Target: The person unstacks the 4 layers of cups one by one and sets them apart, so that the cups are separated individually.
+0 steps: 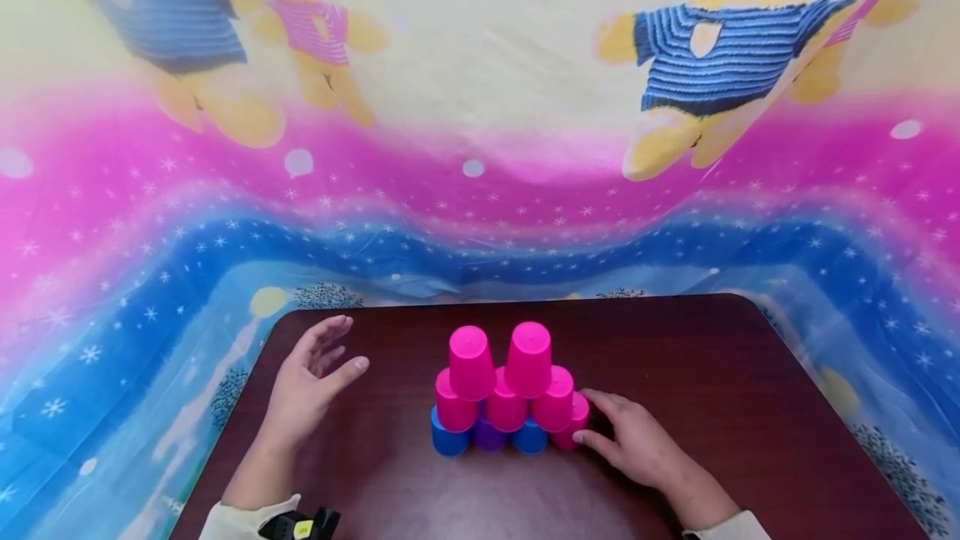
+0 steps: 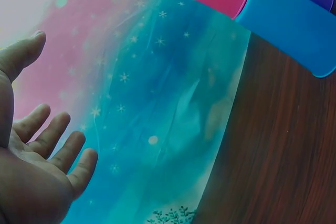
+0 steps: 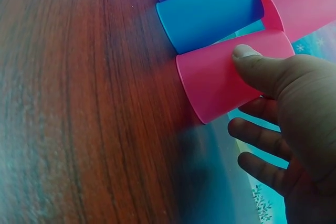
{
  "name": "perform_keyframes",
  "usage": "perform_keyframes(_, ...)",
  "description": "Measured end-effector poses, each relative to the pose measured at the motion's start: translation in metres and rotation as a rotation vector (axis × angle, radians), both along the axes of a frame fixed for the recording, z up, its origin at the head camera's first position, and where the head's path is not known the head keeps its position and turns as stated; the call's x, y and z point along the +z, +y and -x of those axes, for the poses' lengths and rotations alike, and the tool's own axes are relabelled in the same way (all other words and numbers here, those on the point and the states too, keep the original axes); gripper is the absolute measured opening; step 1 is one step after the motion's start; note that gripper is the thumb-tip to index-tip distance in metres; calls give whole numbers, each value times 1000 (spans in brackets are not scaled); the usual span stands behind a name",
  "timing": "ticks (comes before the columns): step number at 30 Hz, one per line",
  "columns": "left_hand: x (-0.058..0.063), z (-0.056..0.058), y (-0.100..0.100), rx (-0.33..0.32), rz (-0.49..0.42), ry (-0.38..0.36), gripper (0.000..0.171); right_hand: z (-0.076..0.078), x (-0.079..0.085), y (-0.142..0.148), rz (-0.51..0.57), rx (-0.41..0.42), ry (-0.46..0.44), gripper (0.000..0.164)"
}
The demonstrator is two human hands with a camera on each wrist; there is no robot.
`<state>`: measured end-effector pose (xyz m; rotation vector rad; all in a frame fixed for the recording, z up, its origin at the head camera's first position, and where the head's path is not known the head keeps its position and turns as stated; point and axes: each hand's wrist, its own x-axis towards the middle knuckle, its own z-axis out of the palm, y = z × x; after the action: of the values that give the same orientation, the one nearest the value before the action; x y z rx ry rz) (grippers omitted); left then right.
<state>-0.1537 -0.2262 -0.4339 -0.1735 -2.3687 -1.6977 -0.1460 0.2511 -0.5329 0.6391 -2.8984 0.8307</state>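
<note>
Upside-down plastic cups stand stacked in tiers on the table. The bottom tier runs from a blue cup (image 1: 450, 433) through a purple cup (image 1: 490, 435) and another blue cup (image 1: 530, 437) to a pink cup (image 1: 568, 426) at the right end. Three pink cups form the middle tier, topped by two more pink cups (image 1: 470, 362). My right hand (image 1: 637, 444) pinches the bottom right pink cup between thumb and index finger, its other fingers spread loosely. Left of the stack, my left hand (image 1: 303, 390) hovers with fingers apart, holding nothing.
The dark brown wooden table (image 1: 675, 348) has rounded far corners. Behind and beside it hangs a pink, blue and cream cloth (image 1: 480, 215) printed with bears and snowflakes. A black strap with a device (image 1: 300, 525) is on the left wrist.
</note>
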Motion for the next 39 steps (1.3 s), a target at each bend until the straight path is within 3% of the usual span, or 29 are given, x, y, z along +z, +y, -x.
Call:
perform_keyframes(25,12,-2,35,-112,17,0,72,-3,-1,-2,-18,-1,49,65)
perform_keyframes(39,18,-3,54,-172,49,41,73,-2,-2,-1,-15,3,57,65)
